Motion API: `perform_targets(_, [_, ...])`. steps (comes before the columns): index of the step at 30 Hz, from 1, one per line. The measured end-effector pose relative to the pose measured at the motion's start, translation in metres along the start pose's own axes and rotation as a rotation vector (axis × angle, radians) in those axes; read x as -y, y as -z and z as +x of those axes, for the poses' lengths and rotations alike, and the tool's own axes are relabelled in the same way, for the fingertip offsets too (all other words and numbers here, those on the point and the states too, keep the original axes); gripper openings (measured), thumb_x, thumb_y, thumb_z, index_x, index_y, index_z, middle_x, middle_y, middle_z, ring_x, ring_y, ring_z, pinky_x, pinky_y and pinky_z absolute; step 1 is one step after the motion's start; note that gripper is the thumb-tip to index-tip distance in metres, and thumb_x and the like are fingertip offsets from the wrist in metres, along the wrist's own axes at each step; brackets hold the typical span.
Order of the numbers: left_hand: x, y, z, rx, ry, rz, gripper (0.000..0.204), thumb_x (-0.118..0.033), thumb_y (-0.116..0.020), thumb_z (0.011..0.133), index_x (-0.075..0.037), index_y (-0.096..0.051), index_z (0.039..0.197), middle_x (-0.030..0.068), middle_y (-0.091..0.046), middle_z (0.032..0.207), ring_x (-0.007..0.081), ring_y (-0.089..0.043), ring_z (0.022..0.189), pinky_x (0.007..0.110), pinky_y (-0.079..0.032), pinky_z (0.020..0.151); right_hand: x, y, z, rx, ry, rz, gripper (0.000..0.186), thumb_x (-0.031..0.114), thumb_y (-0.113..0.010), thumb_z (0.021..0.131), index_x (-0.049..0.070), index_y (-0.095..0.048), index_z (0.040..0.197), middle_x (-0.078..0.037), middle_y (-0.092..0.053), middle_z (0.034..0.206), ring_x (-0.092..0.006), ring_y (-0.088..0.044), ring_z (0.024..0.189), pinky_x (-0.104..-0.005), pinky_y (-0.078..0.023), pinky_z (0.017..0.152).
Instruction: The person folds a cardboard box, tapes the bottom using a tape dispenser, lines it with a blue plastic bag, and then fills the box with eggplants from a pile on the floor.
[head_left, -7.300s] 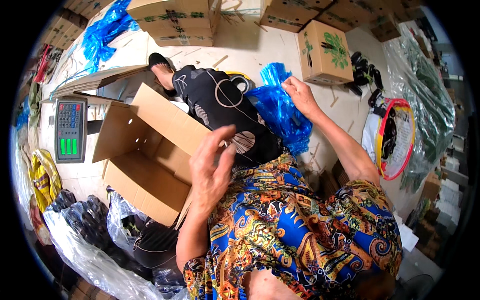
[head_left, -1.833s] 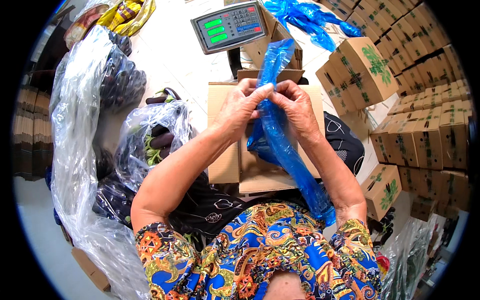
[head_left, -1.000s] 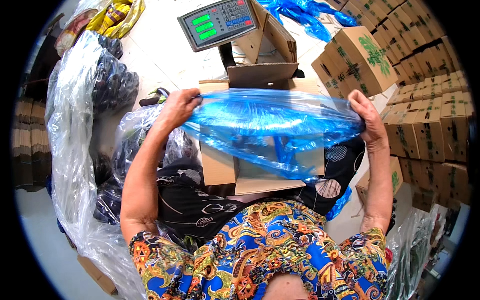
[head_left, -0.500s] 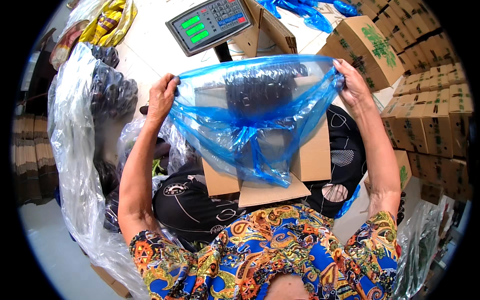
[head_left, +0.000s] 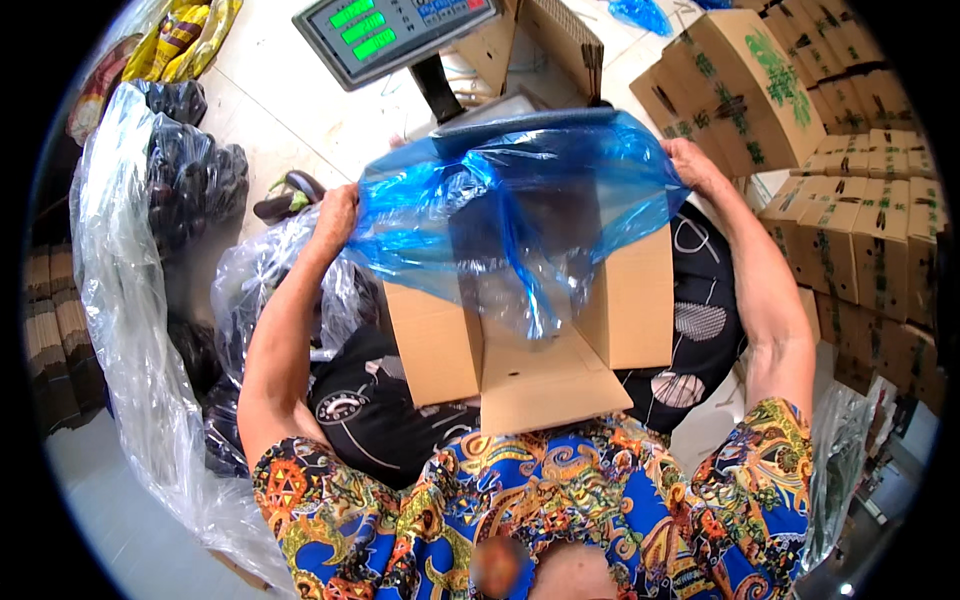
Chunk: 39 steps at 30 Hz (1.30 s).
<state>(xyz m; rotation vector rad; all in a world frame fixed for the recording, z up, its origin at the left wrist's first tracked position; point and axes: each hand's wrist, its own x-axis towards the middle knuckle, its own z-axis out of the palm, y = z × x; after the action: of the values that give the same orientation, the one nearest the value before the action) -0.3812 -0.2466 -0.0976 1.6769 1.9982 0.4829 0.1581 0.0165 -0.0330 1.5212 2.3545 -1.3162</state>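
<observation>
Both hands grip a translucent blue plastic bag [head_left: 630, 190], spread wide over the top of an open cardboard box [head_left: 550, 385] on my lap. My left hand [head_left: 342, 210] is closed on the bag's left edge, beside a clear plastic bundle [head_left: 250, 285]. My right hand [head_left: 688, 165] holds the opposite edge at upper right, its fingertips partly hidden by the film. The box's front flap lies out toward my patterned shirt; its side panels show beneath the bag, while its back part is seen only dimly through the film.
A digital scale [head_left: 395, 35] stands behind the box. Loose eggplants [head_left: 285, 200] lie on the floor [head_left: 250, 110] at left, near long clear bags of dark produce [head_left: 190, 180]. Stacked cartons [head_left: 830, 240] line the right side; a tilted carton [head_left: 725, 95] stands at upper right.
The bag, bunched between my hands earlier, has been pulled out wide. Since half a second ago both hands have come slightly lower, uncovering more of the box's front.
</observation>
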Motion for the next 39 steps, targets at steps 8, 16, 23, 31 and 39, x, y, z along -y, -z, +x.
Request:
perform_targets(8, [0.003, 0.073, -0.052, 0.112, 0.186, 0.278, 0.022, -0.013, -0.067, 0.080, -0.006, -0.067, 0.101, 0.0242, -0.067, 0.090, 0.0428, -0.065, 0.088, 0.050, -0.051, 0.078, 0.041, 0.041, -0.063, -0.340, 0.031, -0.598, 0.026, 0.026, -0.065, 0.087, 0.003, -0.066, 0.098, -0.019, -0.068, 0.097, -0.0379, -0.066, 0.090, -0.0458, -0.052, 0.079])
perform_targets(16, [-0.233, 0.096, -0.089, -0.097, -0.422, -0.021, 0.046, -0.010, -0.077, 0.077, -0.006, -0.061, 0.120, 0.0138, -0.060, 0.111, 0.0313, -0.061, 0.099, 0.042, -0.050, 0.082, 0.171, -0.048, -0.158, -0.263, 0.690, -0.558, 0.044, 0.019, -0.083, 0.068, 0.004, -0.063, 0.104, -0.014, -0.059, 0.119, -0.0304, -0.058, 0.107, -0.0400, -0.051, 0.089])
perform_targets(23, [-0.245, -0.004, -0.080, -0.006, -0.689, 0.601, 0.035, -0.013, -0.066, 0.077, -0.007, -0.061, 0.111, 0.0103, -0.055, 0.110, 0.0264, -0.050, 0.110, 0.039, -0.042, 0.090, 0.168, -0.111, -0.107, -0.137, 0.576, -0.865, 0.020, 0.008, -0.067, 0.077, 0.003, -0.063, 0.095, -0.014, -0.063, 0.108, -0.0326, -0.061, 0.092, -0.0408, -0.051, 0.077])
perform_targets(31, [-0.244, 0.039, -0.085, 0.320, -0.528, 0.169, 0.016, -0.009, -0.060, 0.083, -0.006, -0.059, 0.098, 0.0141, -0.060, 0.089, 0.0319, -0.059, 0.090, 0.043, -0.044, 0.076, 0.180, -0.020, -0.165, -0.025, 0.625, -0.169, 0.010, 0.008, -0.063, 0.086, 0.000, -0.063, 0.093, -0.014, -0.061, 0.080, -0.0298, -0.060, 0.074, -0.0397, -0.046, 0.066])
perform_targets(39, [-0.252, 0.142, -0.160, 0.872, -0.159, -0.497, 0.017, -0.016, -0.065, 0.088, -0.001, -0.062, 0.096, 0.0110, -0.060, 0.081, 0.0228, -0.060, 0.078, 0.033, -0.046, 0.073, 0.158, 0.023, -0.243, 0.488, 0.501, 0.098, 0.016, 0.011, -0.068, 0.086, -0.003, -0.068, 0.093, -0.012, -0.068, 0.089, -0.0249, -0.066, 0.084, -0.0350, -0.052, 0.076])
